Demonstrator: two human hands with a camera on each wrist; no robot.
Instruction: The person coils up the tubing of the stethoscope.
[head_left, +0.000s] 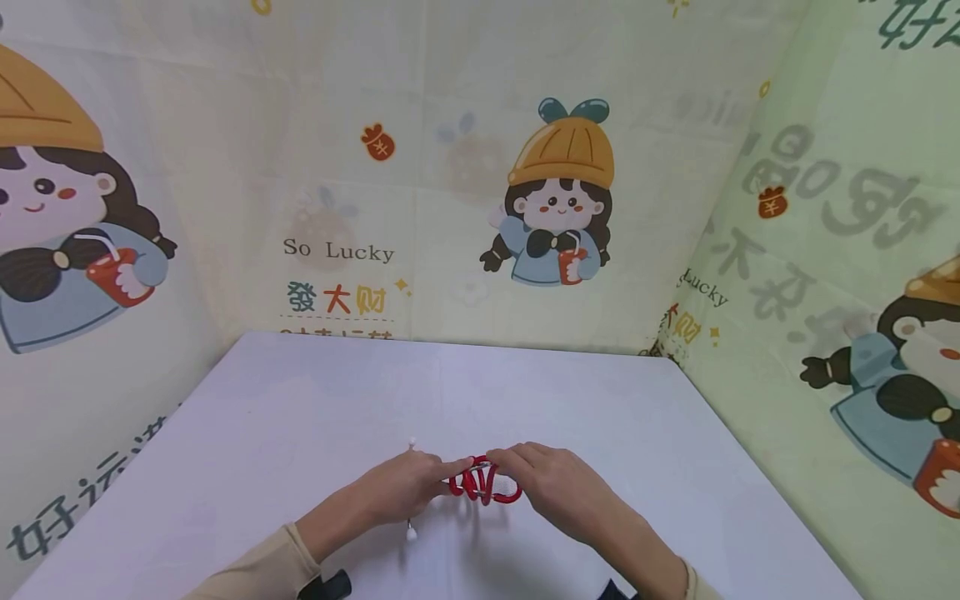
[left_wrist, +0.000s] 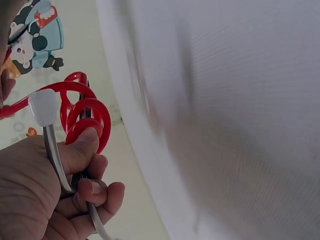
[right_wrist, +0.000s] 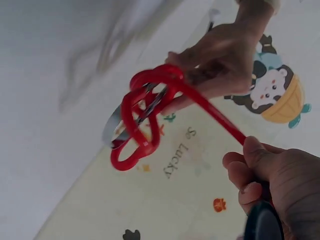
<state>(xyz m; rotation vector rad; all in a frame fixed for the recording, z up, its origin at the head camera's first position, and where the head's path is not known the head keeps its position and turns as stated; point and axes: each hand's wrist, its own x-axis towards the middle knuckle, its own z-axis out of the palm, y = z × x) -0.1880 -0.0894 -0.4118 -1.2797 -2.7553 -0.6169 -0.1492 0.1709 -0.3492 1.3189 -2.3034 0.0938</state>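
A stethoscope with red tubing is between my two hands over the white table. My left hand grips its metal ear tubes and the near end of the red coils, the thumb pressing on a loop. One white ear tip sticks up beside that hand; another white tip shows on its near side. The tubing is wound in several loops around metal parts. My right hand pinches a straight stretch of red tube leading off the coils. A dark rounded piece shows beside the right hand.
The white tabletop spreads out under and beyond the hands. Cloth walls printed with cartoon figures and lettering enclose it at the back and both sides. Dark wrist gear sits by the left sleeve.
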